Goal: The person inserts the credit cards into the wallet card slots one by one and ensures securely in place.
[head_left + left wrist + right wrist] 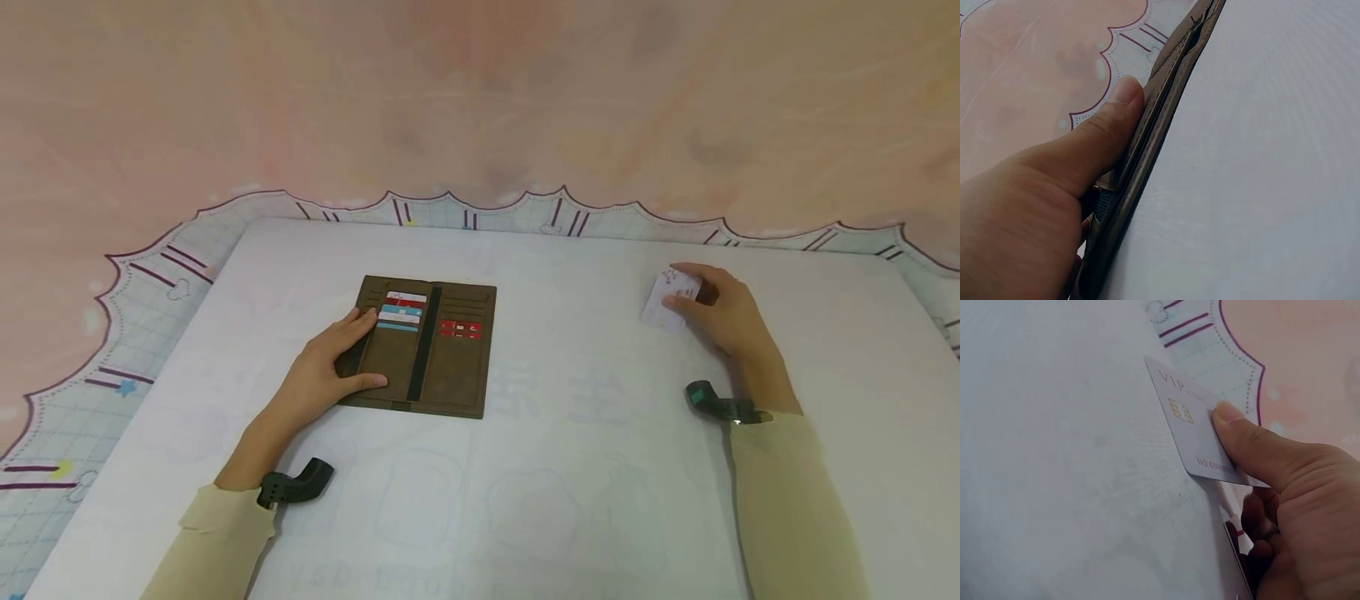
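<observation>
An open brown wallet (456,375) lies on the white table, several cards in its slots. My left hand (322,358) grips its left side, the thumb lying over the inner face; in the left wrist view the thumb (1107,125) rests on the wallet's layered edge (1157,119). At the right, my right hand (720,308) pinches a white card (660,302) between thumb and fingers. The right wrist view shows the card (1175,434) tilted, with "VIP" lettering and a gold chip. Below it, the edge of another flat card-like piece (1238,562) shows, partly hidden by the curled fingers.
The white tabletop (555,467) carries faint printed outlines and lettering. A pinkish cloth (480,100) with a scalloped border lies beyond the far edge. Each wrist wears a black strap with a camera, the left camera (311,479) and the right camera (705,397).
</observation>
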A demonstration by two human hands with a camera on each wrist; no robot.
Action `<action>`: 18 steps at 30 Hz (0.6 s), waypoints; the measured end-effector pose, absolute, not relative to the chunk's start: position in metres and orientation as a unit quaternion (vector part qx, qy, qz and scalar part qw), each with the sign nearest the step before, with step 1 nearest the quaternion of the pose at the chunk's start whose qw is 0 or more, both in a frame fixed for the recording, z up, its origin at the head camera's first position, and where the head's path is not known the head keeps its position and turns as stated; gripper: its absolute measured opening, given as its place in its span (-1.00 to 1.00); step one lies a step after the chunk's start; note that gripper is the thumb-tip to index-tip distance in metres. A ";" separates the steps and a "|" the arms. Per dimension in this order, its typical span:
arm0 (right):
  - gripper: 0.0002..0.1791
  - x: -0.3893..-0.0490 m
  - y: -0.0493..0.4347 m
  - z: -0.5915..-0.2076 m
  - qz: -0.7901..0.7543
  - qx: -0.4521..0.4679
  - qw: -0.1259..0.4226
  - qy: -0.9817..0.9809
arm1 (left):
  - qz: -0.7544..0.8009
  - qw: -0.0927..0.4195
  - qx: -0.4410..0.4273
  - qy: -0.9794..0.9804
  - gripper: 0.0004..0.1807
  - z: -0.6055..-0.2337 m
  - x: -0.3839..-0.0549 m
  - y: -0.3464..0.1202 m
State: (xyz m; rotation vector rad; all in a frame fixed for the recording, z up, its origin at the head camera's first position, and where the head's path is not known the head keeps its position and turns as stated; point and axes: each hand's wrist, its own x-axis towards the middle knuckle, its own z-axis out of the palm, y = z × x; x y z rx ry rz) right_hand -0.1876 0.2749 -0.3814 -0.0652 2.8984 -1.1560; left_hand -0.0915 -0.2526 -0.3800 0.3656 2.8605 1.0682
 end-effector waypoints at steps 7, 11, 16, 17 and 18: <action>-0.40 -0.186 0.270 -0.373 -0.379 -0.022 -0.015 0.925 | 0.346 0.027 0.119 0.930 0.00 -0.380 -0.090 -0.252; -0.45 -0.185 0.267 -0.366 -0.376 -0.031 -0.014 0.926 | 0.349 0.030 0.122 0.929 0.00 -0.379 -0.090 -0.252; -0.44 -0.184 0.260 -0.357 -0.383 -0.044 0.001 0.923 | 0.351 0.038 0.117 0.928 0.00 -0.379 -0.091 -0.252; -0.44 -0.184 0.258 -0.355 -0.390 -0.048 0.001 0.919 | 0.350 0.038 0.117 0.929 0.00 -0.379 -0.091 -0.252; -0.43 -0.184 0.256 -0.353 -0.400 -0.048 0.001 0.915 | 0.350 0.038 0.117 0.929 0.00 -0.379 -0.091 -0.253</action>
